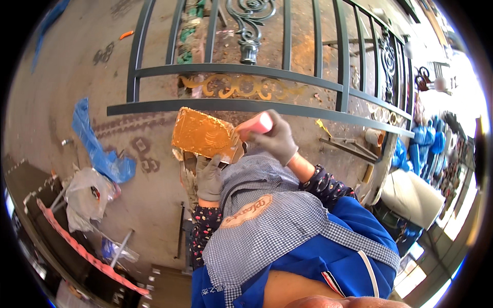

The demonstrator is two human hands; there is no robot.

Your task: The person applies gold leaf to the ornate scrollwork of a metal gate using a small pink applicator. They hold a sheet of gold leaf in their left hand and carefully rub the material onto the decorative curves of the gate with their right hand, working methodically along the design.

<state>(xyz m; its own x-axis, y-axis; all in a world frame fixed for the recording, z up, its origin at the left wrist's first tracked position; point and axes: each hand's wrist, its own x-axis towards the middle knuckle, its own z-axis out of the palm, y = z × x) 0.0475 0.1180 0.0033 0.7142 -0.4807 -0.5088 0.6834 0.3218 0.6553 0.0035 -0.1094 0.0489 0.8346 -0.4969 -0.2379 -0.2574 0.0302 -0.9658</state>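
My left hand [209, 179], in a grey glove, grips the lower edge of a rectangular piece coated in orange-gold paint [203, 133]. Its surface is streaked, and its rim is crusted. Wrapped in the grey-gloved fingers of my right hand [280, 139] is a pink, thick-handled tool [255, 124]. The tool's narrow end meets the right edge of the coated piece; I cannot make out its tip. Just beyond both hands runs a dark grey metal railing [221, 106], with gold-painted scrollwork [239, 87] between its two lower bars.
Blue plastic sheeting [100, 149] and a whitish plastic bag [90, 192] lie on the floor at left. At right are a metal bracket [352, 149], a small pot [374, 136] and a pale roll [411, 197]. A dark frame with a pink-wrapped bar [84, 251] stands lower left.
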